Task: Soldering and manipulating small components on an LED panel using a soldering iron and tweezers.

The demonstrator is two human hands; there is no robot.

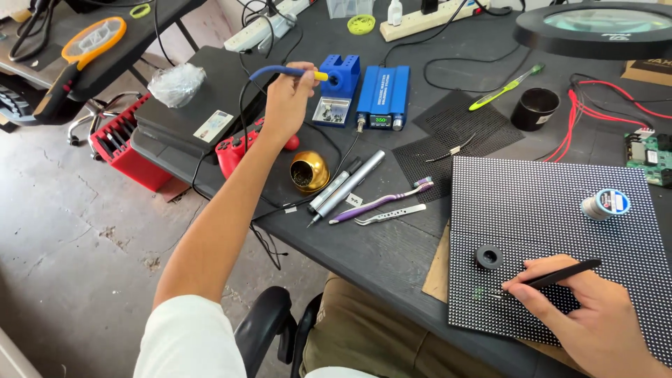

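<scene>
My left hand (285, 98) grips a blue-handled soldering iron (290, 71), its yellow collar and tip pushed into the blue iron stand (341, 77). Beside the stand sits a blue soldering station (383, 96) with a small lit display. My right hand (595, 315) rests on a black dotted LED panel (539, 217) and pinches black tweezers (560, 274), whose points touch the panel near a small green spot. A black ring (488, 256) and a spool of solder wire (606, 204) lie on the same panel.
On the black table (378, 245): a gold brass-wool tip cleaner (309, 171), pens, purple toothbrush (381, 203), silver tweezers (389, 215), black cup (535, 108), mesh sheets, red wires, power strips, a round magnifier lamp (595, 28). A red game controller (234, 150) lies at the edge.
</scene>
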